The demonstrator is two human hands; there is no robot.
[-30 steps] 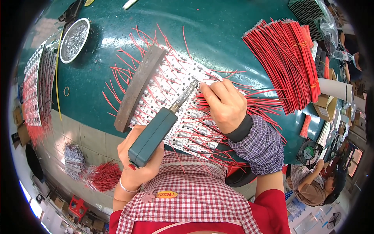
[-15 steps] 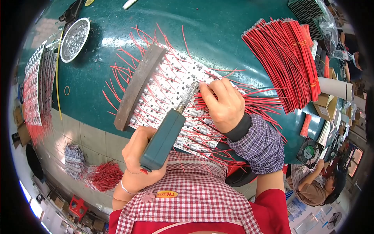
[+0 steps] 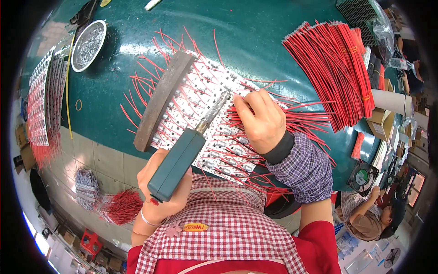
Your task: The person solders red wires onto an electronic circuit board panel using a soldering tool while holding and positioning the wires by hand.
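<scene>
My left hand (image 3: 179, 195) is wrapped round a dark green soldering gun (image 3: 177, 163). The gun's metal tip points up and right and reaches the white circuit board panel (image 3: 216, 93), near my right fingers. My right hand (image 3: 263, 121) pinches red wires (image 3: 305, 118) over the panel; their bundle fans out to the right from beneath my palm. Exactly where each wire end meets the panel is hidden by my fingers. Many red wires stick out along the panel's edges. A dark heavy bar (image 3: 164, 101) lies across the panel's left part.
A large bundle of red wires (image 3: 331, 75) lies at the right on the green table (image 3: 255, 36). At the far left are a white-rimmed bowl (image 3: 103, 41) and stacked wired panels (image 3: 40, 100). A small fan (image 3: 362, 177) and a co-worker (image 3: 372, 217) are at lower right.
The soldering gun and my left hand have shifted left and slightly down, with the tip drawing a little away from my right fingers. My right hand has barely moved.
</scene>
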